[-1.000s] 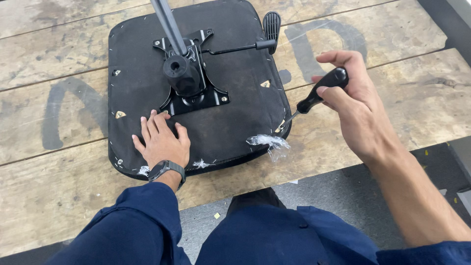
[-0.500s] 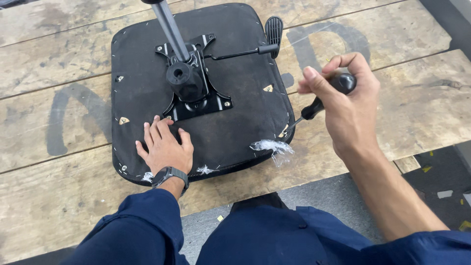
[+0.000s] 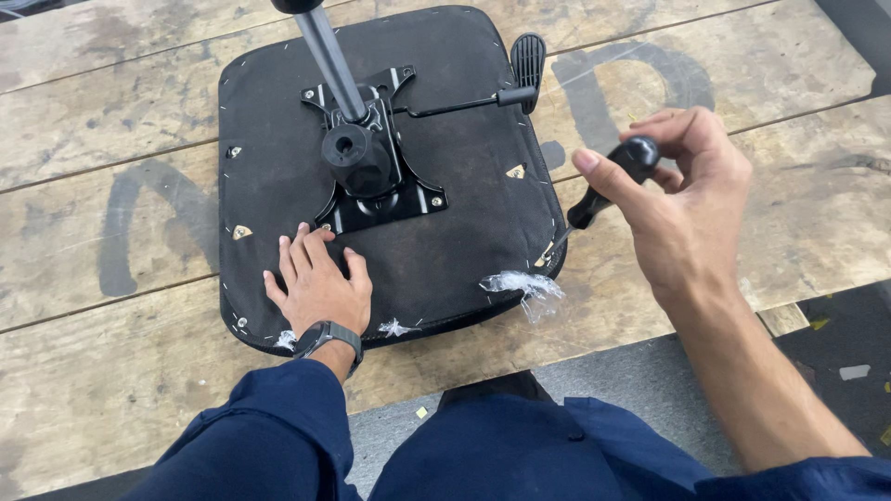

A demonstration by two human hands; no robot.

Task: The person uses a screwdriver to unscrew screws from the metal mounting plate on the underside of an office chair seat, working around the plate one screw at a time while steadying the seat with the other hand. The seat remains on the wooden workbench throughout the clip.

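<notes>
An upturned black chair seat lies on a wooden bench. A black metal mechanism plate with a grey gas cylinder and a side lever with a black paddle is bolted to its middle. My left hand, with a dark watch on the wrist, presses flat on the seat's near edge beside the plate. My right hand grips a black-handled screwdriver, whose tip meets a fitting at the seat's near right corner.
Torn clear plastic wrap clings to the seat's front edge. Dark painted marks cross the bench planks. My legs in dark blue trousers are below the bench edge, over a grey floor.
My right hand has rolled over the screwdriver handle, from holding it underneath to gripping it from above. The view has shifted slightly. My left hand has stayed flat on the seat.
</notes>
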